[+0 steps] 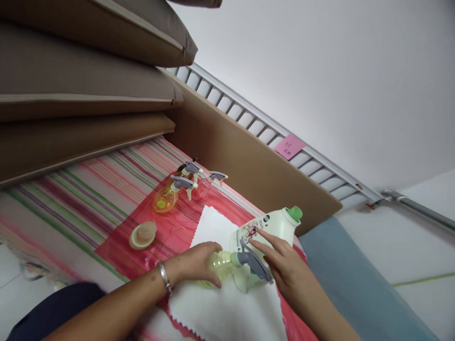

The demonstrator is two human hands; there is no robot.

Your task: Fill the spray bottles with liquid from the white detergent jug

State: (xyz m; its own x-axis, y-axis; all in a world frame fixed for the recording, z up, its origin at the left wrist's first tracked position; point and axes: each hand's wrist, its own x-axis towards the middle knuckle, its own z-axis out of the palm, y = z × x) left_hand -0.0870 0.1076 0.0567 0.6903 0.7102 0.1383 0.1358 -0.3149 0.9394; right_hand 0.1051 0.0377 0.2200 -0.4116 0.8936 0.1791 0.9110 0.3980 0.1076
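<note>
My left hand (202, 265), with a silver bracelet at the wrist, is closed around a clear yellow-green spray bottle (222, 266). The bottle lies tilted, its grey trigger head (253, 263) pointing right. Just beside that head is my right hand (280, 260), its index and middle fingers stretched out and apart. Those fingertips reach across the label of a pale green-white jug (280, 225) with a green spout; whether they touch it I cannot tell. Under the held bottle and jug spreads a white cloth (213, 308) with zigzag edges.
Three more spray bottles, an orange one (166, 198) in front, stand on red plastic sheeting (131, 237). A round cream cap (142, 235) lies nearer. Striped fabric (88, 189) covers the surface. Brown cushions (85, 71) are stacked at left; a tan board (241, 147) and metal railing (249, 121) run behind.
</note>
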